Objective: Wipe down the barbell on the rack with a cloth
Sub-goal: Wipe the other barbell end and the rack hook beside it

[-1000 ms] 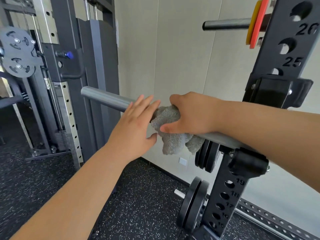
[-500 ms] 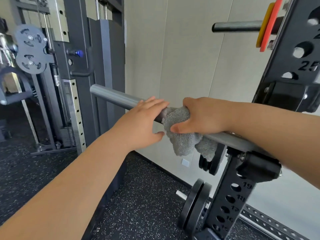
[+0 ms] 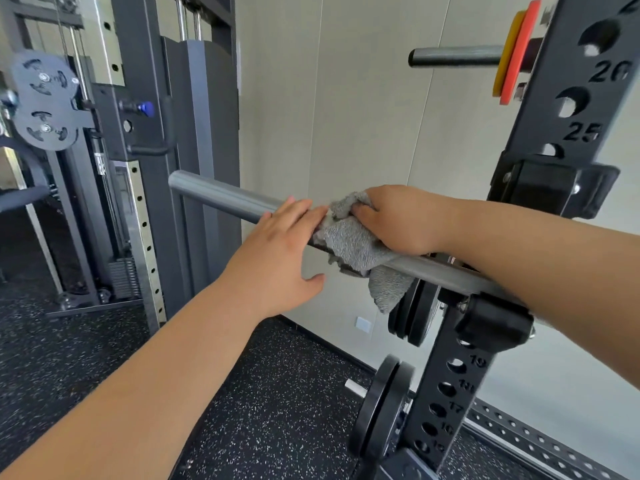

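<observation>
Cloth, grey terry: you are gripping it with your right hand, fingers curled and clamped on its bunched top edge, pressing it onto the barbell.

Change over the last second: the cloth is spreading leftward along the bar from under your right hand, rather than hanging as one wad beneath it. Its edge is now touching your left fingertips.

Left hand: it was hovering just short of the bar and is now lying over it. The fingers are straight and together, the thumb is hanging apart below, and it is gripping nothing.

Meaning for the task, as a judgement: you are steadying the bar with the left hand while the right is working the wipe. The stretch beyond your left hand, out to the free end, is probably still waiting.

Barbell location: it is running under both your hands and resting in the hook of the rack, just below your right forearm.

Pose: both forearms are reaching forward, and the right wrist is arching over the bar.
</observation>
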A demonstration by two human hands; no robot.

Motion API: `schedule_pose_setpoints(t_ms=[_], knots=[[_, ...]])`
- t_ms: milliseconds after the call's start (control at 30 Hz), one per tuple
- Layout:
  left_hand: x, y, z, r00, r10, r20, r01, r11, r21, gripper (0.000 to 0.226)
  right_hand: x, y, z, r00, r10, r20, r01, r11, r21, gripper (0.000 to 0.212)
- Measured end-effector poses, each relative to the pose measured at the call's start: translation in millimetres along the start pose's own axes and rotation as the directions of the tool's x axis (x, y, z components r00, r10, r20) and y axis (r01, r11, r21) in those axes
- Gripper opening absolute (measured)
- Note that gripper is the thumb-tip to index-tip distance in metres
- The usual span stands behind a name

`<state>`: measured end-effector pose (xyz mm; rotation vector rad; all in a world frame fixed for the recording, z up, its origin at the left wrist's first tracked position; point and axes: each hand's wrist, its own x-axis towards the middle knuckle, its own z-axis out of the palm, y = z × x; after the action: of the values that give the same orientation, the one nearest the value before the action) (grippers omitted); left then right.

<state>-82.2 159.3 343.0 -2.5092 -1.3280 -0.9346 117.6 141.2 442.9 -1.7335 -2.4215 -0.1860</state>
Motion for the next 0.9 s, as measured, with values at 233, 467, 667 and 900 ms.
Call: schedule_pose_setpoints(t_ms=[233, 467, 667, 900], knots=[[5.2, 4.4, -6.1, 0.998, -0.012, 0.068, 0.010, 0.999, 0.035, 0.105, -61.9, 17.8, -16.3, 0.988, -0.100, 0.120, 0.100, 0.995, 0.008, 0.032], [9.2, 10.4, -10.9, 0.984, -0.053, 0.168, 0.062, 0.997, -0.044, 0.101, -92.0, 32.6, -27.3, 0.937, -0.197, 0.289, 0.199, 0.980, 0.023, 0.030], [13.1, 23.3, -17.3, 0.982, -0.069, 0.177, 0.112, 0.964, -0.242, 0.069, -83.9, 29.6, -16.6, 0.974, -0.195, 0.112, 0.182, 0.976, 0.121, 0.023], [21.9, 54.8, 1.9, 0.999, -0.021, 0.027, 0.027, 0.963, -0.269, 0.055, -97.6, 30.7, -33.6, 0.973, -0.115, 0.200, 0.131, 0.989, -0.068, 0.047]])
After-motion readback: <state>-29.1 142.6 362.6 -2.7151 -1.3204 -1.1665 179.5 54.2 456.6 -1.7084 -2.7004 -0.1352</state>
